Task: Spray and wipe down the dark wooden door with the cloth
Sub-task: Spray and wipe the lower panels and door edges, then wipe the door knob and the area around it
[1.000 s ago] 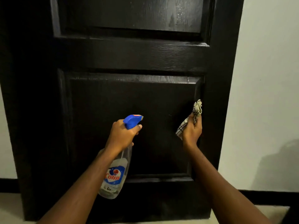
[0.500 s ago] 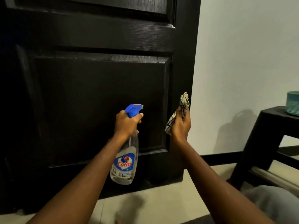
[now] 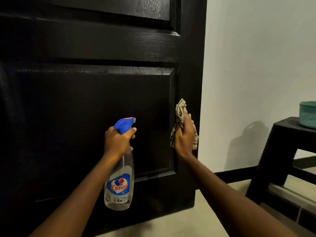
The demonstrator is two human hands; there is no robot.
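The dark wooden door (image 3: 85,108) fills the left and middle of the view, with a raised lower panel. My left hand (image 3: 118,142) grips the neck of a clear spray bottle (image 3: 119,182) with a blue trigger head and a blue "Colin" label, its nozzle pointing right along the lower panel. My right hand (image 3: 184,135) presses a crumpled checked cloth (image 3: 180,110) flat against the door's right stile, beside the panel's edge. The cloth sticks out above and below my fingers.
A white wall (image 3: 256,65) stands right of the door, with a black skirting at its foot. A dark wooden table (image 3: 287,144) sits at the right edge with a teal ribbed container (image 3: 307,115) on it. The floor below is pale.
The view swung right, bringing the table and container into sight. My right hand turned from holding the cloth bunched off the door to pressing it flat against the right stile. The bottle stayed raised.
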